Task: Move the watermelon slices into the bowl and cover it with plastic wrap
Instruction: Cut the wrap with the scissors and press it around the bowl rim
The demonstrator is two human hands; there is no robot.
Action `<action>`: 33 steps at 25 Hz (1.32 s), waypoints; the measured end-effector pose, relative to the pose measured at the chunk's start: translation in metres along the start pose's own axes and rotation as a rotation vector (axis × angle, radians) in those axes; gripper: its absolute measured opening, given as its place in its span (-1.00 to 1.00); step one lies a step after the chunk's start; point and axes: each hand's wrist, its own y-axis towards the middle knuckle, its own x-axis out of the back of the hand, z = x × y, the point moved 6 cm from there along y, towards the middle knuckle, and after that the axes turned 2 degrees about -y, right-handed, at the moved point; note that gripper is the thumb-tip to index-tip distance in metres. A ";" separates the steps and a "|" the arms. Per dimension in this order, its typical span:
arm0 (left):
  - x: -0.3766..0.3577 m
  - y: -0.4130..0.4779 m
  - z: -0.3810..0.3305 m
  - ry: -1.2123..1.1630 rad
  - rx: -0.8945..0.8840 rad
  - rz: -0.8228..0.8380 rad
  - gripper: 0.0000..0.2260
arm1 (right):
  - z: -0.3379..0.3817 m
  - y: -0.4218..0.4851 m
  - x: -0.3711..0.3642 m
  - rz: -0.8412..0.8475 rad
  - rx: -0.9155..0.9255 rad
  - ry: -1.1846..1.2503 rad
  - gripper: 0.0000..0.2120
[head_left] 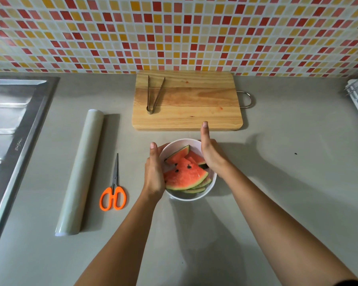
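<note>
A single wide-angle camera sits at the person's head, facing forward and steeply down across the countertop (287, 172) toward the tiled wall (174, 34) along its far edge. It is near: the left hand (153, 174) and right hand (210, 155) reach in from the near edge to the bowl (191, 198) at mid-frame. The sink (12, 124) takes the left edge, and the lens fans the tile rows outward.
</note>
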 end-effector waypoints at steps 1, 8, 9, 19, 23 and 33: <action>0.002 -0.002 0.001 -0.013 -0.007 -0.014 -0.40 | 0.001 0.000 -0.001 0.021 -0.024 0.008 -0.13; 0.006 -0.007 0.006 -0.049 -0.038 -0.046 -0.42 | 0.004 -0.007 -0.005 0.052 -0.175 -0.101 -0.15; 0.007 -0.007 0.006 -0.050 -0.042 -0.048 -0.42 | 0.002 -0.006 -0.006 0.049 -0.201 -0.102 -0.12; 0.007 -0.004 0.006 0.016 -0.025 -0.026 -0.41 | -0.035 -0.014 0.024 -0.527 -0.256 0.842 -0.25; 0.007 -0.008 0.003 0.086 -0.001 -0.066 -0.40 | -0.048 -0.061 0.038 -0.648 -0.106 0.860 -0.40; 0.035 -0.023 0.006 -0.149 -0.019 -0.243 -0.52 | -0.046 -0.069 0.001 -0.193 -0.013 1.071 -0.28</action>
